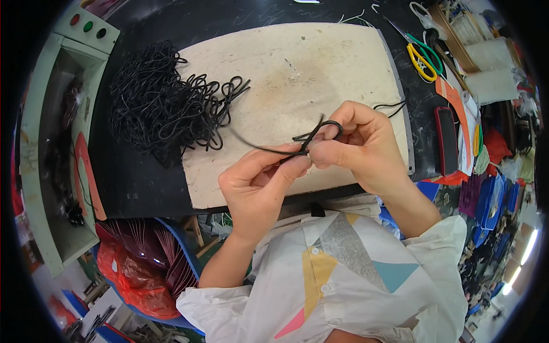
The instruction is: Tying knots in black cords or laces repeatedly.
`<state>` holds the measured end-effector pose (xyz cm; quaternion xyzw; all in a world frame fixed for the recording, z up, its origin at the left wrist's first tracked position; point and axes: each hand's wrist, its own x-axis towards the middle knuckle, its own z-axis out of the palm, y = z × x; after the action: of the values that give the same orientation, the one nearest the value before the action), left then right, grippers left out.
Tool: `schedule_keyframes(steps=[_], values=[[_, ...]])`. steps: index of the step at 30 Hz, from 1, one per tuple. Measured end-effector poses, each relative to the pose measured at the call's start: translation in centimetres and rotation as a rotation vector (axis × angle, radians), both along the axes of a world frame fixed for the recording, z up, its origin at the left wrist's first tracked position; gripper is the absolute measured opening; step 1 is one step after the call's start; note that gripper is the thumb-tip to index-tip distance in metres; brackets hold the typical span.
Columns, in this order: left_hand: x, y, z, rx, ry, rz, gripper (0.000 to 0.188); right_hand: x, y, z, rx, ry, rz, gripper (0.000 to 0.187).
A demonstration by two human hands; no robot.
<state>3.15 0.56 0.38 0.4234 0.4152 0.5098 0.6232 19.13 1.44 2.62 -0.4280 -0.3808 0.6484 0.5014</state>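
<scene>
Between my two hands, above the front part of a pale board point(274, 68), is a thin black cord point(311, 137). My left hand point(257, 177) pinches it between thumb and forefinger. Close beside it, my right hand point(357, 146) grips the same cord, which bends in a small loop by the fingertips. One strand trails from the left fingers toward a big tangled pile of looped black cords point(166, 103) at the left of the board. Where the strands cross is partly hidden by my fingers.
Scissors with yellow and green handles point(423, 60) lie at the right, near a dark red-edged phone point(446, 140). A metal box with coloured buttons point(86, 28) stands at the left. Below it, a blue bin point(189, 257) holds a red plastic bag point(134, 283). The black tabletop point(137, 188) surrounds the board.
</scene>
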Motion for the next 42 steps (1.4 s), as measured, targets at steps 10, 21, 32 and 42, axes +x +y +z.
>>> schedule_keyframes(steps=[10, 21, 32, 42], values=[[-0.6, -0.3, 0.4, -0.244, 0.124, -0.406, 0.014, 1.3, 1.2, -0.2, 0.082, -0.303, 0.153, 0.032], [-2.0, -0.8, 1.1, -0.420, -0.294, -0.189, 0.013, 0.2, 1.0, -1.6, 0.295, -0.603, -0.052, 0.016], [-0.9, -0.5, -1.5, -0.104, 0.000, -0.249, 0.010, -0.1, -0.7, -0.7, 0.579, -0.884, 0.008, 0.024], [-0.7, -0.4, -0.6, -0.259, -0.043, -0.220, 0.013, 0.4, -2.2, -2.2, 0.252, -0.338, 0.122, 0.007]])
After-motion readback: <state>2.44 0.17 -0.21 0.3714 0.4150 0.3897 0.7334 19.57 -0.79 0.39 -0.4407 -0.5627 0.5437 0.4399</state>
